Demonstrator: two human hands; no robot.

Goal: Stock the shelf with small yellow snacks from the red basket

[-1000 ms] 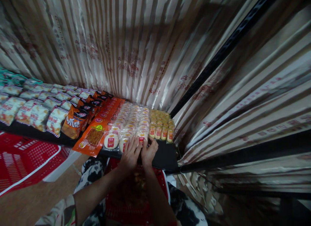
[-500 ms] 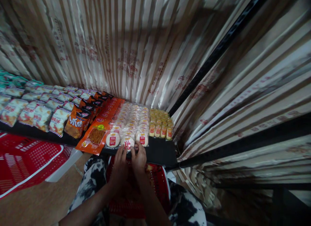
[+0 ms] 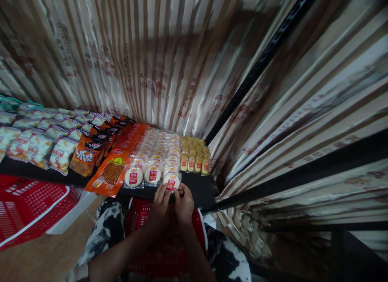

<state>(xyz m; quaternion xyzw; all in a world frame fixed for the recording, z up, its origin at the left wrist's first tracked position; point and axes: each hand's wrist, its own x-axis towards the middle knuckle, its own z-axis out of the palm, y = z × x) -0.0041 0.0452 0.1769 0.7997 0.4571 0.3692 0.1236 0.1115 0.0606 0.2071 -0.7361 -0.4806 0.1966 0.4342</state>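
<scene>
A striped, shiny curtain (image 3: 157,59) filled most of the view, hanging behind and to the right of a low black shelf (image 3: 198,191). A black rail (image 3: 260,62) ran slantwise across the curtain on the right. On the floor at the left lay a red basket (image 3: 27,201), and another red basket (image 3: 165,249) sat between the person's knees, right under the arms. Rows of snack packets covered the shelf: pale bags (image 3: 33,146) at the left, then dark orange bags (image 3: 86,154), a flat orange packet (image 3: 113,169), rows of round white cakes (image 3: 156,152) and small yellow packets (image 3: 194,154) at the right end. The left hand (image 3: 159,207) and the right hand (image 3: 183,203) were close together at the shelf's front edge, fingertips pinched on one round cake packet (image 3: 171,182), which lay at the front of the right-hand cake row, just beside its neighbours.
</scene>
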